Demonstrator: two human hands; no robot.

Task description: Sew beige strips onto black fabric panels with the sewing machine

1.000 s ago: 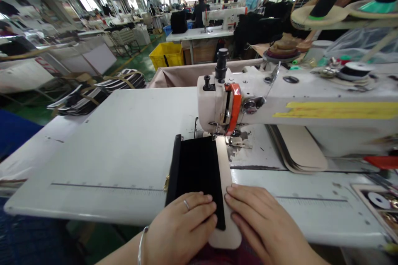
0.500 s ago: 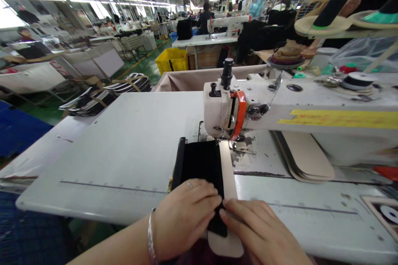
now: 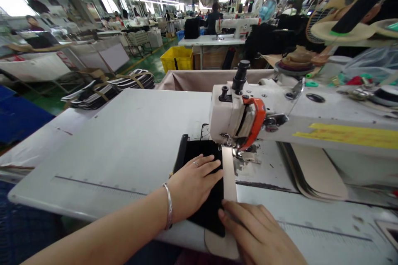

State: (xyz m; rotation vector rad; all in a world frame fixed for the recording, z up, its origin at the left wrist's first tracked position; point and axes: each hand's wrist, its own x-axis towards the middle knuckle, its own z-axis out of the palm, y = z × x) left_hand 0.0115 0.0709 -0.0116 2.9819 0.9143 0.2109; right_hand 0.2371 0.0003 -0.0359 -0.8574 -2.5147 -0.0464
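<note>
A black fabric piece [image 3: 207,211] lies over a beige strip [image 3: 229,174] on the white table, its far end at the presser foot of a white sewing machine [image 3: 228,112]. My left hand [image 3: 194,186], with a ring and a bangle, rests on the black fabric with its fingers spread. At the near right edge of the pieces, my right hand [image 3: 255,223] pinches the beige strip and the fabric edge between thumb and fingers. A dark rolled edge runs along the fabric's left side.
Beige rounded panels [image 3: 320,172] are stacked under the machine arm. Bundled striped pieces [image 3: 108,89] lie at the table's far left. Behind stand a yellow bin [image 3: 177,59] and another sewing table [image 3: 213,40], where a person [image 3: 214,18] sits. Thread cones are at upper right.
My left hand has moved forward along the black fabric, and its fingers have spread. My right hand stays at the edge. The view has shifted slightly.
</note>
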